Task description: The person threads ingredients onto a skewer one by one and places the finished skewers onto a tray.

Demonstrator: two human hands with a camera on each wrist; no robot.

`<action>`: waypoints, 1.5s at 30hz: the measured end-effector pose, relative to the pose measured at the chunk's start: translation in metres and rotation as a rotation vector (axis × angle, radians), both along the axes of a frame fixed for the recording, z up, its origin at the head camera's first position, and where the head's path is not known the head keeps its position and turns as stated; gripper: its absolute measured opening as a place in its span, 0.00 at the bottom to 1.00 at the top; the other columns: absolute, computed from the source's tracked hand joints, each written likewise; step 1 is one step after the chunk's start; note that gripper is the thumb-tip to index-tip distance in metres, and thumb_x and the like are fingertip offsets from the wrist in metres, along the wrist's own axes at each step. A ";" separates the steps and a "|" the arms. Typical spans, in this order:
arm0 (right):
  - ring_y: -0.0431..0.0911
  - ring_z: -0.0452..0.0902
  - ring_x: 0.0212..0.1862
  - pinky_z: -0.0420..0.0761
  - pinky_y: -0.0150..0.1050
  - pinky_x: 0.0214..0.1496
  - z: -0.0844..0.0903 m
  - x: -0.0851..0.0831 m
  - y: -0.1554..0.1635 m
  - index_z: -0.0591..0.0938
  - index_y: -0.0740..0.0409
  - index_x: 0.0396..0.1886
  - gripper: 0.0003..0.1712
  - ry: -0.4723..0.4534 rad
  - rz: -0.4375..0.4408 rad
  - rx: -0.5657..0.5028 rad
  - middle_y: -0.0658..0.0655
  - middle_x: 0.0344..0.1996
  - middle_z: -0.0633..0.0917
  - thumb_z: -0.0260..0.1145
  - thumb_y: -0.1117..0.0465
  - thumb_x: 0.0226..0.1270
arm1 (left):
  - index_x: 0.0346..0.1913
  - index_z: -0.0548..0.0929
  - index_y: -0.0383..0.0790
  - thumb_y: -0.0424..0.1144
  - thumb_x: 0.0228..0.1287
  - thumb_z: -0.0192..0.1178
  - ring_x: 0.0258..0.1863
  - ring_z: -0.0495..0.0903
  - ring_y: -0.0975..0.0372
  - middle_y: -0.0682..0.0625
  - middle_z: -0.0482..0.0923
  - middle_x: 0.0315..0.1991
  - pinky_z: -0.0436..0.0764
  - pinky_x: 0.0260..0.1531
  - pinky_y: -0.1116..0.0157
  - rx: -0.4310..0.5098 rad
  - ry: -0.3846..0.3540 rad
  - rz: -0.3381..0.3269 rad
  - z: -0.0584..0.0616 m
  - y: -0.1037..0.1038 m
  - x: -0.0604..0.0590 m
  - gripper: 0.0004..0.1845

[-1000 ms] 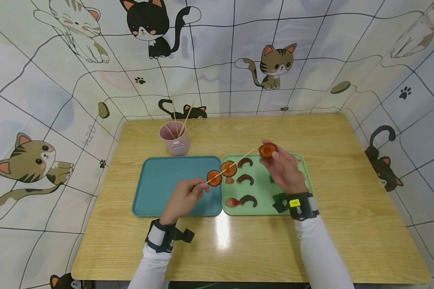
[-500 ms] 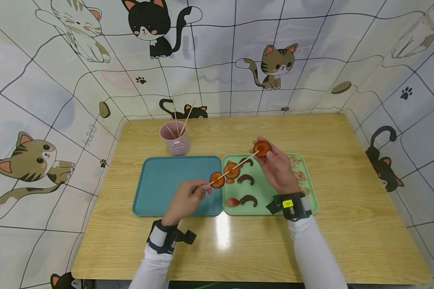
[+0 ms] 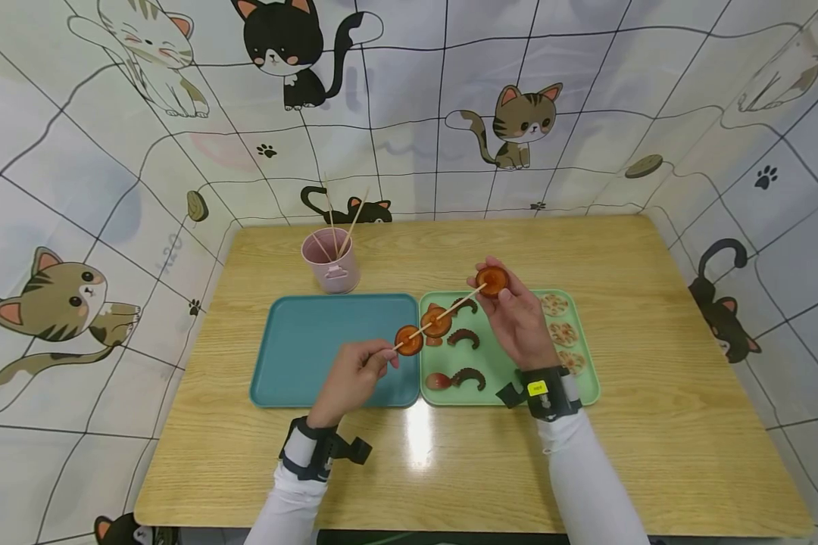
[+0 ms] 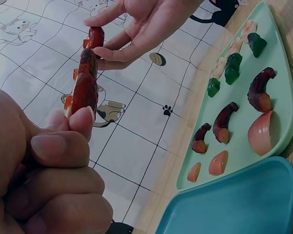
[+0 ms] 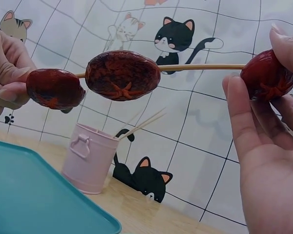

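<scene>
In the head view my left hand pinches the lower end of a bamboo skewer over the trays. Two glossy red-brown mushroom caps are threaded on it, the nearer one close to my fingertips. My right hand holds a third mushroom cap between thumb and fingers. The skewer's far end meets this cap in the right wrist view, where star-shaped cuts show on the caps; how deep the tip sits cannot be told. Orange stubs, like stems, stick out from the caps in the left wrist view.
A green tray holds dark curved tentacle-like pieces, pinkish pieces, pale round slices and green pieces. Beside it lies a blue tray. Behind stands a pink bucket with several skewers.
My right hand has moved left with its mushroom cap, which now meets the skewer's tip. The left hand and skewer have shifted only slightly. Little differs over the last half second.
</scene>
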State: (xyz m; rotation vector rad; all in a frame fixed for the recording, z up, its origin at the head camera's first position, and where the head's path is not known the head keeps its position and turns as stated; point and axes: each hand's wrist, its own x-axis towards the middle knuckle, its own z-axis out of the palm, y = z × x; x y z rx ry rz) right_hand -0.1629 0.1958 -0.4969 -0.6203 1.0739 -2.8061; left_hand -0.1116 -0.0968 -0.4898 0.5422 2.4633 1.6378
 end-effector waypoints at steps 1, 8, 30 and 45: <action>0.49 0.78 0.65 0.77 0.33 0.67 0.000 0.000 0.000 0.68 0.65 0.75 0.27 0.004 0.001 -0.009 0.59 0.67 0.74 0.56 0.66 0.80 | 0.31 0.86 0.48 0.38 0.79 0.55 0.14 0.58 0.69 0.55 0.63 0.17 0.61 0.20 0.71 -0.001 0.002 0.001 0.000 0.000 0.000 0.15; 0.50 0.76 0.67 0.75 0.34 0.70 -0.001 -0.001 -0.001 0.67 0.65 0.75 0.27 0.038 -0.012 0.013 0.59 0.67 0.74 0.54 0.70 0.80 | 0.31 0.85 0.47 0.37 0.79 0.54 0.14 0.57 0.69 0.55 0.63 0.17 0.61 0.21 0.71 0.008 -0.019 -0.004 -0.002 0.001 0.000 0.15; 0.49 0.80 0.64 0.73 0.42 0.73 -0.007 -0.001 -0.001 0.66 0.76 0.71 0.25 0.080 -0.173 0.253 0.63 0.65 0.77 0.54 0.70 0.79 | 0.28 0.84 0.45 0.35 0.78 0.55 0.13 0.58 0.68 0.53 0.65 0.17 0.60 0.20 0.70 0.017 -0.052 0.047 -0.008 0.002 0.001 0.17; 0.52 0.78 0.68 0.72 0.42 0.74 -0.007 0.001 -0.003 0.61 0.82 0.71 0.29 0.112 -0.238 0.320 0.62 0.65 0.77 0.54 0.80 0.73 | 0.28 0.83 0.46 0.35 0.79 0.54 0.13 0.58 0.67 0.53 0.64 0.16 0.61 0.20 0.70 0.003 -0.092 0.046 -0.007 0.002 0.002 0.17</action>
